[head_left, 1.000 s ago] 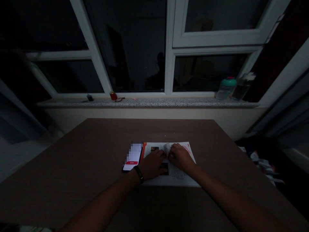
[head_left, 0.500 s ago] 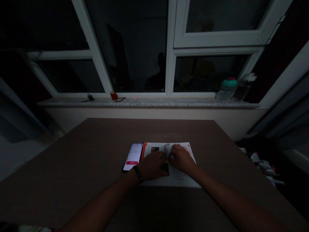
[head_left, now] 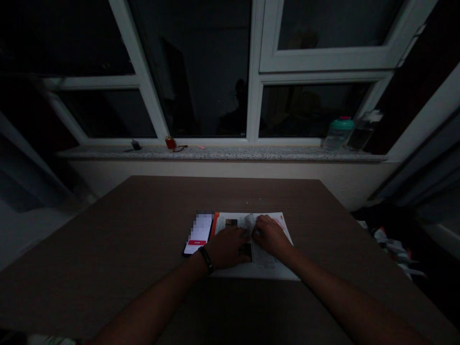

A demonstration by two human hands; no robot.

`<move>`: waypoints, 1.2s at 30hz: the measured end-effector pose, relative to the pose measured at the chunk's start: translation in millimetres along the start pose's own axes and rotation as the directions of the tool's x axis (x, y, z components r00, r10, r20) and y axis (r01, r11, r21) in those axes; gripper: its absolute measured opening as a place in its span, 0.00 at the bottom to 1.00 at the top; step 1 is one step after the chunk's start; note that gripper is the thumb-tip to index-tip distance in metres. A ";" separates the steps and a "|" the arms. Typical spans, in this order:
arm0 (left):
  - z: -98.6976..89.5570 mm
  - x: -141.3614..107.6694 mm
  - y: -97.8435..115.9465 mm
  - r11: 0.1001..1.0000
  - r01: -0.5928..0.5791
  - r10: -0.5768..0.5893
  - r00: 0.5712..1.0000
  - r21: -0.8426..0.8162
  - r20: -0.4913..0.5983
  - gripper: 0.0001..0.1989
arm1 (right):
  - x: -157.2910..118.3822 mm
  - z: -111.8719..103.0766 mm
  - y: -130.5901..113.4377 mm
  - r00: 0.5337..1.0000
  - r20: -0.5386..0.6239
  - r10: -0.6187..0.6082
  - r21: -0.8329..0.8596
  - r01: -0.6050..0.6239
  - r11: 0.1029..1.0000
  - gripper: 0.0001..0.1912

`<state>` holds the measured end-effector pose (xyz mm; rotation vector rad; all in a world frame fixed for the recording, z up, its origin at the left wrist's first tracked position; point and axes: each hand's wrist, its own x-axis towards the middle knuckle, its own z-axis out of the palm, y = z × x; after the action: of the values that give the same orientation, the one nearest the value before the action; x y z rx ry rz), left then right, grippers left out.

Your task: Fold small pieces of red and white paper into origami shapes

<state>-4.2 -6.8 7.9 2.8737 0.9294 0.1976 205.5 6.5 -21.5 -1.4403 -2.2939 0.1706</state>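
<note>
A printed booklet or sheet (head_left: 276,273) with an orange left edge, text and pictures lies on the brown table. Over its left half rests my left hand (head_left: 224,247), a dark band on its wrist. Its thumb is spread from the fingers, whose tips touch a small, crumpled, whitish piece of paper (head_left: 248,222). My right hand (head_left: 271,235) has its fingers bent and pinched on the right side of that piece. Dim light hides the exact fingertip contact. Just left of the booklet is a lit phone (head_left: 199,235) with a red button on its screen.
Beyond the table (head_left: 108,239) runs a speckled stone windowsill (head_left: 230,152). It carries a small red jar (head_left: 170,142), a teal-lidded bottle (head_left: 338,133) and a clear bottle (head_left: 361,132). Whitish items (head_left: 395,249) lie in the dark past the table's right edge.
The fingers of my right hand have shifted slightly at the piece of paper, which leans a little differently. My left hand stays almost still.
</note>
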 end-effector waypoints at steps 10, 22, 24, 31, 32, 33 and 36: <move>-5.0 -0.3 3.5 1.000 0.014 -0.014 1.000 0.018 0.018 0.24 | -1.7 -1.8 1.8 0.999 0.027 -0.017 0.021 0.016 1.000 0.04; -2.9 0.7 4.7 0.998 0.063 -0.063 0.998 0.002 0.004 0.21 | -0.8 5.3 22.1 0.995 -0.005 -0.104 0.144 0.104 0.984 0.11; -3.5 1.7 5.7 0.997 0.074 -0.074 0.997 0.013 -0.001 0.17 | -1.5 5.8 23.7 0.991 -0.023 -0.134 0.150 0.136 0.979 0.11; -8.5 2.7 6.7 0.994 0.098 -0.097 0.995 0.039 -0.018 0.11 | -3.5 2.6 26.1 0.981 -0.071 -0.179 0.154 0.188 0.970 0.13; -9.5 2.7 6.9 0.993 0.108 -0.107 0.994 0.046 -0.019 0.11 | -3.7 2.9 26.8 0.981 -0.071 -0.181 0.165 0.190 0.968 0.15; -10.4 2.7 7.2 0.992 0.114 -0.113 0.993 0.053 -0.022 0.11 | -3.9 3.4 27.5 0.981 -0.069 -0.183 0.176 0.192 0.965 0.16; -10.8 2.8 7.8 0.990 0.116 -0.113 0.993 0.082 -0.044 0.12 | -4.4 4.1 28.2 0.980 -0.059 -0.192 0.186 0.200 0.962 0.17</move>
<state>0.9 -10.7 20.0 2.8903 1.1328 0.2093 228.9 16.0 -35.5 -1.1049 -2.3001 0.2903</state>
